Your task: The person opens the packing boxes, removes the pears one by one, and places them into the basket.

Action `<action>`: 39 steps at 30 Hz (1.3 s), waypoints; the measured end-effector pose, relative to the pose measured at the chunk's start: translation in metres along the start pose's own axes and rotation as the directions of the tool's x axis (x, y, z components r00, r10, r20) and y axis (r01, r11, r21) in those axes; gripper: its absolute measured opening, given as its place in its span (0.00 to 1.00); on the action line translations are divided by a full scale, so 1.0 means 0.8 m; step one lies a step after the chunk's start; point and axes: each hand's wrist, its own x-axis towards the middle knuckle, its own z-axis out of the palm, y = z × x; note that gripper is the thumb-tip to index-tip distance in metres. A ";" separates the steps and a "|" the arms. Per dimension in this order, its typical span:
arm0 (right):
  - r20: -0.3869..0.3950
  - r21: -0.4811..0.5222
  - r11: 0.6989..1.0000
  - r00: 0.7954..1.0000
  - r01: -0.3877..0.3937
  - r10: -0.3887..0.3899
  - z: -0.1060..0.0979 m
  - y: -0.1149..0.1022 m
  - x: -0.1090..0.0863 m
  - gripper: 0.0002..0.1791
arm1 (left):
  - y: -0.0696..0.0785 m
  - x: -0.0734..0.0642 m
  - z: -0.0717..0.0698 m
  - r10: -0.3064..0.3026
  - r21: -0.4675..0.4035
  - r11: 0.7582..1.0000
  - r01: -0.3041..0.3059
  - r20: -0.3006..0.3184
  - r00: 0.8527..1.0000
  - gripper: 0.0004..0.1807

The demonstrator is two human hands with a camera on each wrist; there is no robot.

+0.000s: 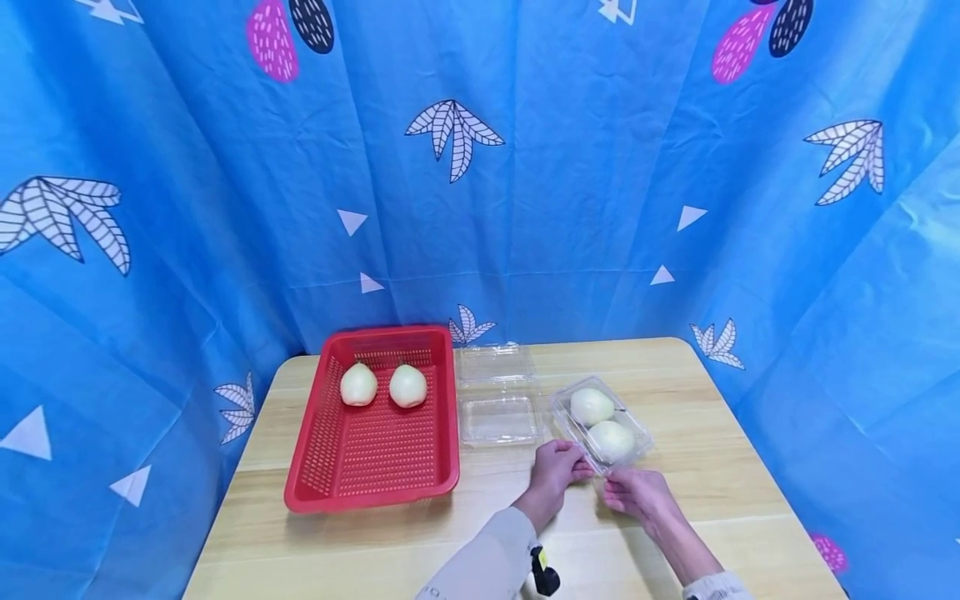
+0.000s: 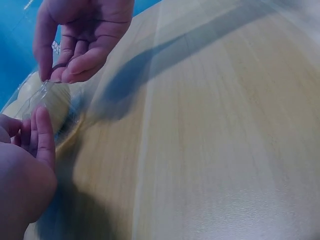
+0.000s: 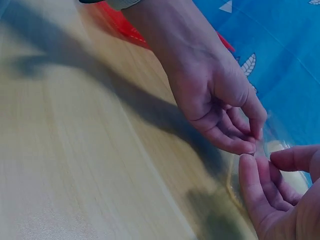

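Note:
A transparent plastic clamshell box (image 1: 639,421) holds two pale pears, one (image 1: 592,407) behind the other (image 1: 611,440). It sits at an angle on the right part of the table. At its near edge, my left hand (image 1: 555,477) pinches the plastic rim on the left. My right hand (image 1: 641,496) grips the near corner between thumb and fingers. Both wrist views bring the fingertips close together on the thin rim; the left wrist view has the right hand (image 2: 85,35) above, and the right wrist view has the left hand (image 3: 215,100) across from mine.
A red perforated basket (image 1: 386,454) stands on the left, with two pears (image 1: 358,384) at its back. Between basket and box lies another transparent clamshell (image 1: 501,419), spread open. The wooden table (image 1: 315,554) meets a blue patterned curtain (image 1: 480,225) behind and at both sides.

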 end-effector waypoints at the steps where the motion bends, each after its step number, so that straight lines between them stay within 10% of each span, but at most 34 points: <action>1: -0.001 0.008 1.000 1.000 -0.002 0.002 -0.001 0.000 0.000 0.17 | 0.001 0.000 0.001 -0.002 0.002 1.000 0.002 0.002 1.000 0.11; 39: -0.069 0.292 0.955 0.995 -0.052 0.075 -0.032 -0.025 0.003 0.03 | 0.009 0.003 0.002 -0.011 -0.004 1.000 0.011 0.081 0.997 0.13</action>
